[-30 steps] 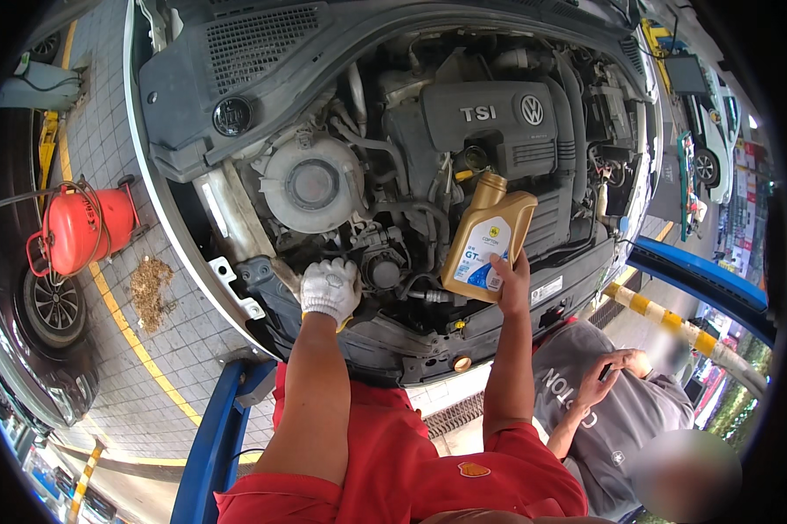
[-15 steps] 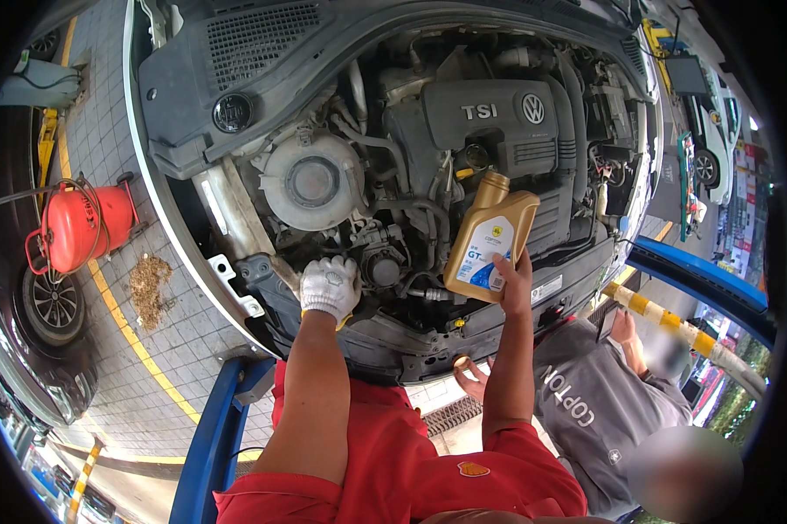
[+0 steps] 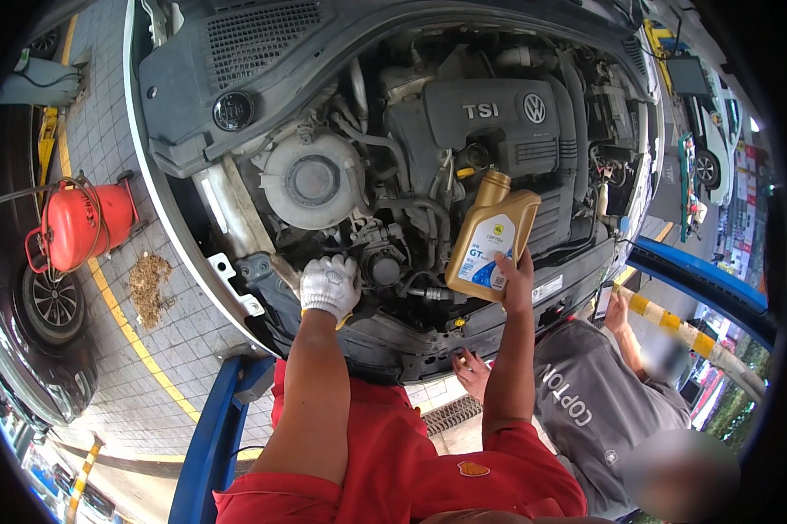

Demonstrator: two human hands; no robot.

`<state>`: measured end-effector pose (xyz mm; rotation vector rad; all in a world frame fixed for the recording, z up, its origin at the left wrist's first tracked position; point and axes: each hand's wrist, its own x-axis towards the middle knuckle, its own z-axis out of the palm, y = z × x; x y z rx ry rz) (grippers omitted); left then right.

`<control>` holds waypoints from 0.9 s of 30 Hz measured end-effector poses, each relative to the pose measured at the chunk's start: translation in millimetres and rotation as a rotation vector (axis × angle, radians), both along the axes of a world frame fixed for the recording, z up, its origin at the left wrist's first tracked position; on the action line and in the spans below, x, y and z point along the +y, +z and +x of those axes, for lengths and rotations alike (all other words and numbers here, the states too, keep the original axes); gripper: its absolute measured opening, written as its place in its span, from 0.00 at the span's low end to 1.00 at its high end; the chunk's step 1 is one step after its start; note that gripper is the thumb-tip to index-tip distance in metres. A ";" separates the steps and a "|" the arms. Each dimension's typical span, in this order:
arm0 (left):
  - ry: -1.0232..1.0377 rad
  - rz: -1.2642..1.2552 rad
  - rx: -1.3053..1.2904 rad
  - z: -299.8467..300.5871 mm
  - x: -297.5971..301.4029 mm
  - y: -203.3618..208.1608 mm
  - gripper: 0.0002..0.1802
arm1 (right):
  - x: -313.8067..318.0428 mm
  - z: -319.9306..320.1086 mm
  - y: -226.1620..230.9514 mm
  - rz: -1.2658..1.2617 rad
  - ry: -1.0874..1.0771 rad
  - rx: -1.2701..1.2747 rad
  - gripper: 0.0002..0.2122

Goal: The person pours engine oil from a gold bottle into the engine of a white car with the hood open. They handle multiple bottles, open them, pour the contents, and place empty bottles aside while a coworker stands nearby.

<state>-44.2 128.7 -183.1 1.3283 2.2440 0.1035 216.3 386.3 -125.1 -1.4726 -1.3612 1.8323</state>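
My right hand (image 3: 517, 278), bare, grips a gold engine oil bottle (image 3: 493, 234) by its handle side. The bottle leans slightly right, its open neck pointing up, close to the dark filler opening (image 3: 476, 157) beside the black engine cover (image 3: 490, 111). In a white work glove, my left hand (image 3: 330, 286) rests at the front of the engine bay, left of a round black housing (image 3: 382, 266). Its fingers are curled over; what lies under them is hidden. A large whitish round reservoir (image 3: 313, 179) sits beyond it.
A co-worker in grey (image 3: 599, 415) bends at the right, one hand (image 3: 472, 374) at the car's front edge. Blue lift posts (image 3: 210, 445) stand on both sides. At left are a red tank (image 3: 88, 223), a sawdust heap (image 3: 151, 288) and a dark car (image 3: 40, 349).
The co-worker's near hand has turned against the car's front edge, and the round object in it no longer shows. Their other hand has shifted slightly. My hands and the bottle stay nearly still.
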 end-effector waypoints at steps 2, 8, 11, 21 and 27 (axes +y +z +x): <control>0.002 -0.014 -0.005 0.0 0.1 0.7 0.16 | 0.0 -1.1 1.3 -0.006 -0.003 0.002 0.27; -0.014 -0.072 -0.016 -2.1 1.4 4.5 0.16 | 0.1 -1.8 3.7 -0.006 -0.026 -0.007 0.29; -0.003 -0.025 -0.005 -0.5 0.8 2.6 0.15 | 1.2 -1.0 3.1 -0.012 -0.022 -0.004 0.29; -0.004 -0.017 0.003 -0.1 -0.1 -1.1 0.15 | 2.1 2.1 2.5 -0.009 -0.005 -0.016 0.30; -0.008 -0.028 0.019 1.5 -0.4 -2.2 0.15 | -0.1 -5.6 11.4 0.001 -0.015 -0.019 0.29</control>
